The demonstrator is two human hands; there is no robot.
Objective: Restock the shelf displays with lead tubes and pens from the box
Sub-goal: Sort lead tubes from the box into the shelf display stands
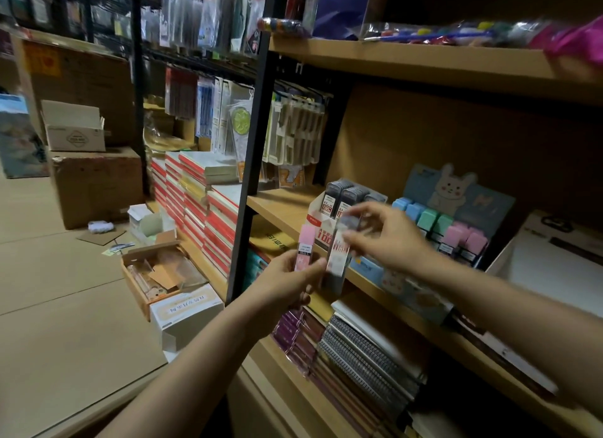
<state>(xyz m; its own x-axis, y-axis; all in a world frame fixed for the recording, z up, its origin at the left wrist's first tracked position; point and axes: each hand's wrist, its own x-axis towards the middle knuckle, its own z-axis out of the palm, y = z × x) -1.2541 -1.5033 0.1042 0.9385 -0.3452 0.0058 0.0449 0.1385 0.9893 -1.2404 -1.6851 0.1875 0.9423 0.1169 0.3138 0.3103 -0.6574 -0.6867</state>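
Hands meet in front of the wooden shelf [280,205]. The left hand [287,282] grips a pink lead tube [304,246] upright, fingers curled around its lower half. Just beside it, the right hand [388,238] pinches the top of a dark lead tube [339,258] with a white and red label, its foot touching the left hand's fingertips [318,268]. Directly behind stands a display box [321,215] holding more dark tubes; a rabbit-card display [456,192] of pastel tubes sits to its right. Motion blur obscures the label print and the right fingertips; the tube's cap is partly hidden
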